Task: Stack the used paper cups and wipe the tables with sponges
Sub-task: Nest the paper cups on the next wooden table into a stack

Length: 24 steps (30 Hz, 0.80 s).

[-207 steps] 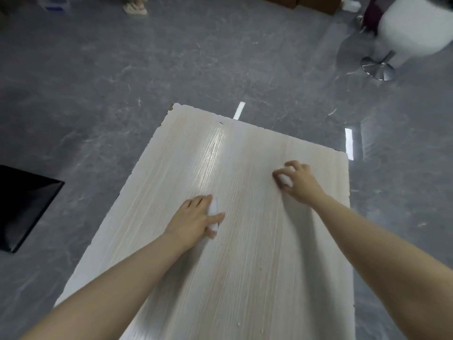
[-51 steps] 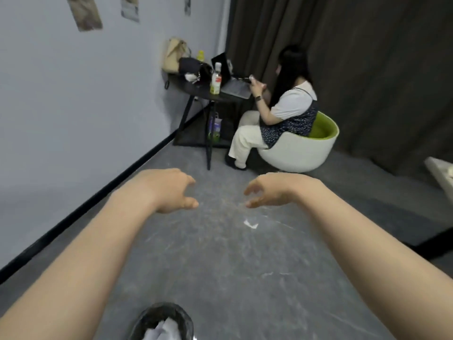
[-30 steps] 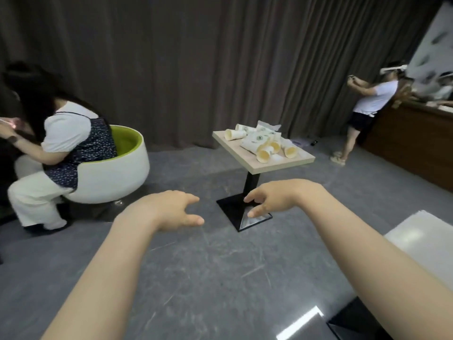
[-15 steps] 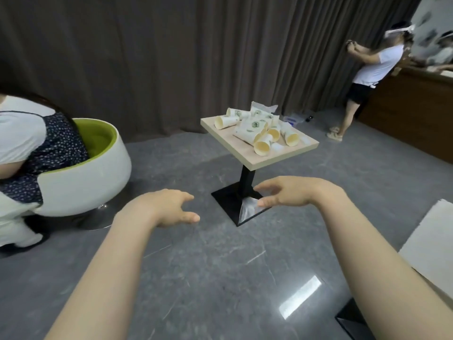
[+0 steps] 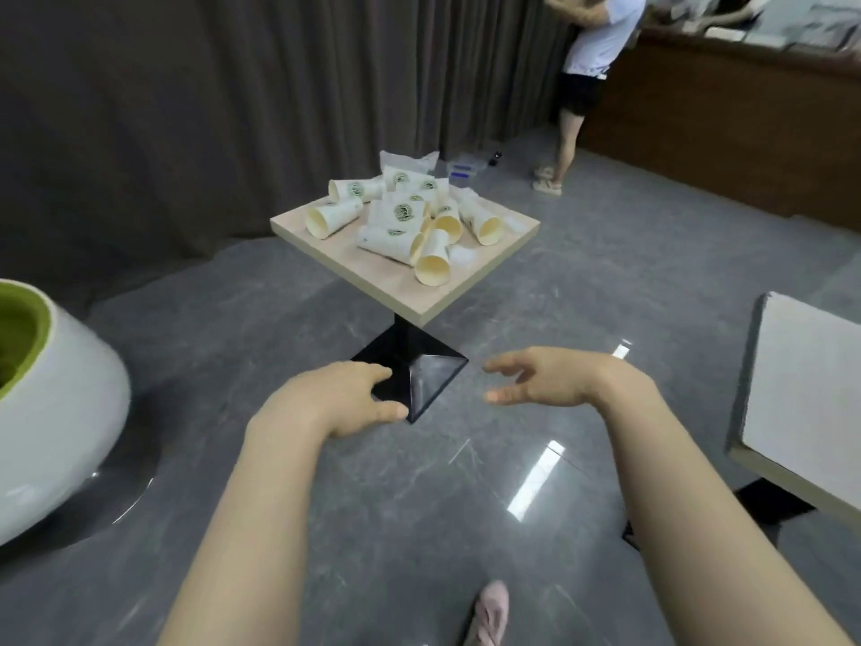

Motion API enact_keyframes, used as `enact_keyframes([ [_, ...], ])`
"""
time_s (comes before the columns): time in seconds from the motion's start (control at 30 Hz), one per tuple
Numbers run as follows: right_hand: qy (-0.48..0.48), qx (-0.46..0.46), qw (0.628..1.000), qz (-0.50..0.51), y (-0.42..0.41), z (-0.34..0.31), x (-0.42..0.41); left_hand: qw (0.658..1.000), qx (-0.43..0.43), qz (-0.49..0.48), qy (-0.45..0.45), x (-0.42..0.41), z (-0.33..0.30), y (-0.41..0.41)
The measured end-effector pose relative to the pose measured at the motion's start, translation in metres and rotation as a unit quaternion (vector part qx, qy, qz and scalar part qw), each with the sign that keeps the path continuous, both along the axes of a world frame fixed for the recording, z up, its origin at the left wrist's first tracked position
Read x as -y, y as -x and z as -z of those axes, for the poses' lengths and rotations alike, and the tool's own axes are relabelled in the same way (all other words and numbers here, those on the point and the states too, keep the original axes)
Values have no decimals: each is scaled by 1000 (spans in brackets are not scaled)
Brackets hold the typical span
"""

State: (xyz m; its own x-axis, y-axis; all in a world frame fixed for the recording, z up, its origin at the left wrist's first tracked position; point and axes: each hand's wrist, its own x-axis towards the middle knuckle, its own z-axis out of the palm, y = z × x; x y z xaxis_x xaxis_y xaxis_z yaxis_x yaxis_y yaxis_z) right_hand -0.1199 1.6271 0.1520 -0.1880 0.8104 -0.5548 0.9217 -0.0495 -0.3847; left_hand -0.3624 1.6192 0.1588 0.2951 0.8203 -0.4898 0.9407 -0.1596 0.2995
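Observation:
Several used paper cups [image 5: 403,223] with green logos lie tipped over in a heap on a small square wooden table [image 5: 372,272] ahead of me. Crumpled white paper or sponges [image 5: 459,255] lie among them; I cannot tell which. My left hand [image 5: 345,396] and my right hand [image 5: 540,377] hang in the air above the floor, well short of the table. Both hold nothing, with fingers loosely apart.
The table stands on a black pyramid base [image 5: 419,370]. A white and green tub chair [image 5: 51,403] sits at the left. A pale table [image 5: 810,398] is at the right edge. A person [image 5: 582,86] stands by a wooden counter [image 5: 727,118] at the back. My foot [image 5: 487,613] shows below.
The view has swung from the wiped table past a seated person to the cup table, which is now nearer and more centred. Both hands, which held sponges, are now bare.

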Motion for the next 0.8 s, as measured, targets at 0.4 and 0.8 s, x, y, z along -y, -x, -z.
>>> enact_keyframes([
  [0.4, -8, 35, 999, 37, -150, 18, -158, 998, 48, 27, -12, -183, 10, -157],
  [0.8, -2, 34, 998, -44, -188, 40, -293, 999, 7, -23, 28, -297, 41, -194],
])
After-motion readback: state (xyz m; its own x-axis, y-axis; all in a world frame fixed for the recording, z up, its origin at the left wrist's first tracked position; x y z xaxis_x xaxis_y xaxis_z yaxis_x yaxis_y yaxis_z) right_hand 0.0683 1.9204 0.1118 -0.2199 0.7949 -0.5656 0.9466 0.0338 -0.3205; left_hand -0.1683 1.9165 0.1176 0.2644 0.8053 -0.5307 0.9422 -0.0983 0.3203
